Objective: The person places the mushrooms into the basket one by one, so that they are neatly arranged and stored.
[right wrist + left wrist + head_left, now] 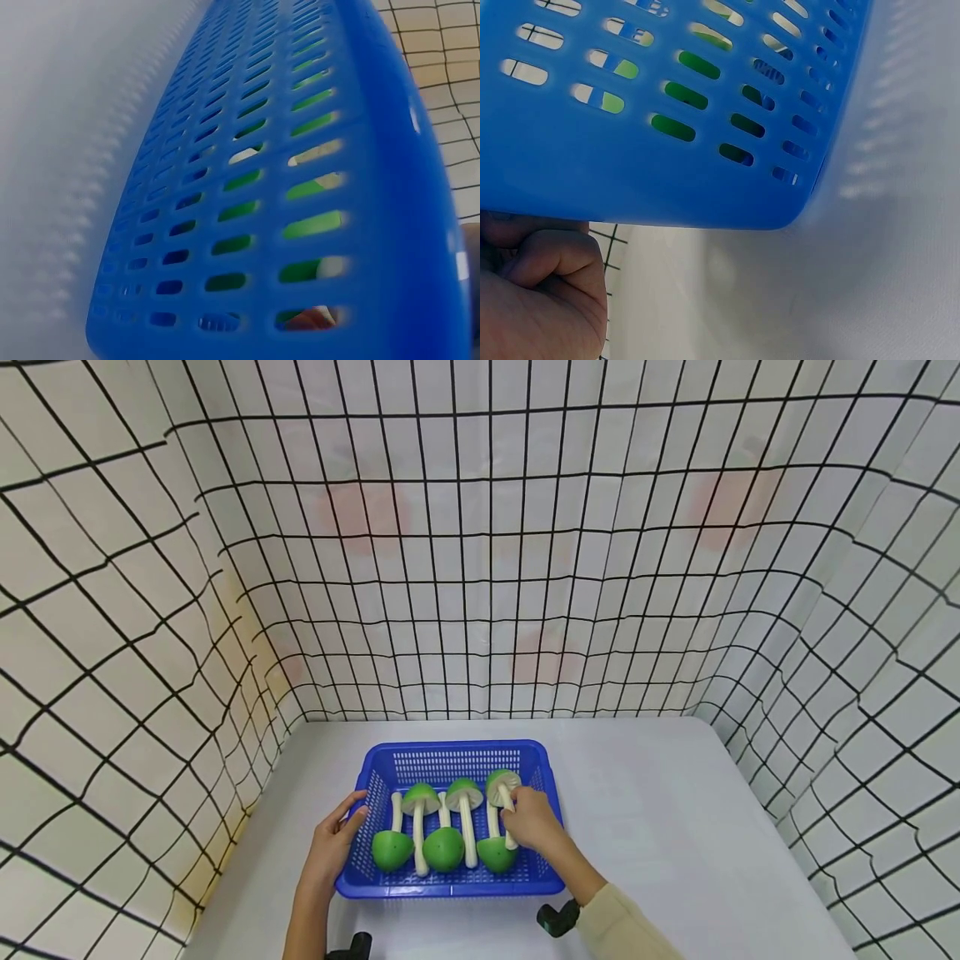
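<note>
A blue slotted plastic basket (450,890) holds several toy mushrooms with green caps and white stems, laid side by side with caps at alternating ends. My left hand (330,842) grips the basket's left rim; in the left wrist view its curled fingers (559,259) sit at the rim. My right hand (534,820) reaches inside at the right end and pinches the white stem of a toy mushroom (502,781), its green cap pointing away from me. That stem overlaps another green-capped mushroom (497,855). The basket wall (300,180) hides most of the right hand in the right wrist view.
The basket stands on a white table (637,827). Black wire grid panels (487,568) rise at the back and on both sides, with white sheeting behind them. Dark wrist devices (558,918) show below the hands.
</note>
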`<state>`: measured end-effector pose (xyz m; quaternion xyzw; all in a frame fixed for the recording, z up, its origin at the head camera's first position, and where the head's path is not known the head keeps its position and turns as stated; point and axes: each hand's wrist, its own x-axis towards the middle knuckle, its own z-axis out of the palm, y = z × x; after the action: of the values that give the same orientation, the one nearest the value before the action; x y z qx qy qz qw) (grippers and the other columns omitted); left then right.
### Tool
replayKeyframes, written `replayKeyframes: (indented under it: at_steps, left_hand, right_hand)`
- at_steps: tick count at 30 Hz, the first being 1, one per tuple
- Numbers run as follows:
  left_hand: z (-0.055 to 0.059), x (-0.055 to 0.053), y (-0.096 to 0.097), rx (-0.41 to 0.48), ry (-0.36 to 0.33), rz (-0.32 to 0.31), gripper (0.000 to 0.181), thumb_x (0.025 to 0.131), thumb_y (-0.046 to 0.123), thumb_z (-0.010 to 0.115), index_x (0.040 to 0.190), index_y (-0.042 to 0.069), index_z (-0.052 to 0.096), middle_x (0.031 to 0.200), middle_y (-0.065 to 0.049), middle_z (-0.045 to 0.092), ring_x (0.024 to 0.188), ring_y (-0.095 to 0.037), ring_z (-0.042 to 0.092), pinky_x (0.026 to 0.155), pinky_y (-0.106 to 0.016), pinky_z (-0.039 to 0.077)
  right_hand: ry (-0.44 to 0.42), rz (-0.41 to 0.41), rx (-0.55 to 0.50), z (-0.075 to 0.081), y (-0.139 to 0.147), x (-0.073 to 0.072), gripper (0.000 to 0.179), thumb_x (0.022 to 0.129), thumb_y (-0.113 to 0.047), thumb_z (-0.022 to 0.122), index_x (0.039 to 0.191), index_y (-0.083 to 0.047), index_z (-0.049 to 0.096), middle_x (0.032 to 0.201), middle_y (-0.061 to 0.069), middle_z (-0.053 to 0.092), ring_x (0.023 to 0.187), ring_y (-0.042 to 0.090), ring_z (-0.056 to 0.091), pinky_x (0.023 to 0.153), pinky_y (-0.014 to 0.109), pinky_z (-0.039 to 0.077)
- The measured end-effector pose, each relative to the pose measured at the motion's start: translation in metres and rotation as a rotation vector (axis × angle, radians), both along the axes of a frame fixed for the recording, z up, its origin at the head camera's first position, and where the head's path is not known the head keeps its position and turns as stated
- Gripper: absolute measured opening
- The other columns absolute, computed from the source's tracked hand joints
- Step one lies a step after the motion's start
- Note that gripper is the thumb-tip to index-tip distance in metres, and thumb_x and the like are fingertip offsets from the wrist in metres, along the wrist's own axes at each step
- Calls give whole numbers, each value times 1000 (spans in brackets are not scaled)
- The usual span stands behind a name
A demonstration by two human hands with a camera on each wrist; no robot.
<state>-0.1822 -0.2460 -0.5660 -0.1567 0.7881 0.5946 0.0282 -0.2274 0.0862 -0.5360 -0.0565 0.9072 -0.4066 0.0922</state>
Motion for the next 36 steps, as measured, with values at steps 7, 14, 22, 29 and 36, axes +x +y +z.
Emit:
replayKeyframes:
  at_steps: [7, 14, 22, 29, 36]
  left_hand:
    - [1, 1, -1, -3, -12, -1, 48, 96, 51, 53, 141, 34, 48, 160, -12, 26, 144, -45, 26, 109, -67, 23]
    - [1, 0, -1, 5, -11, -4, 48, 96, 51, 53, 140, 34, 48, 160, -13, 28, 144, -45, 28, 110, -66, 24]
    - [-1, -2, -2, 1, -11, -13, 47, 96, 51, 53, 140, 36, 48, 160, -11, 26, 146, -43, 23, 111, -67, 20]
    - [-3, -3, -2, -38, 7, 8, 51, 93, 57, 54, 139, 35, 50, 152, -13, 39, 136, -37, 40, 110, -62, 31]
    - [-7, 2, -1, -131, 34, 156, 64, 86, 67, 55, 140, 33, 49, 112, -12, 56, 93, -23, 54, 71, -26, 46]
  right_hand:
    - [50, 24, 3, 1, 3, 5, 13, 89, -9, 62, 96, 2, 60, 71, 7, 59, 54, 12, 56, 45, 23, 47]
    - [80, 22, 4, 3, 7, 10, 30, 87, -10, 66, 111, 8, 61, 88, 14, 65, 66, 16, 60, 53, 26, 50]
    - [114, -18, -89, 10, 20, 16, 42, 91, -12, 65, 128, 5, 56, 123, 23, 63, 109, 34, 64, 84, 41, 57]
    - [189, -20, -188, 12, 41, 17, 34, 90, -12, 68, 123, -8, 61, 120, 14, 66, 111, 28, 64, 90, 34, 55]
    - [225, 3, -236, 2, 80, 12, 35, 91, -23, 69, 123, -13, 61, 119, 8, 66, 112, 21, 64, 91, 29, 54]
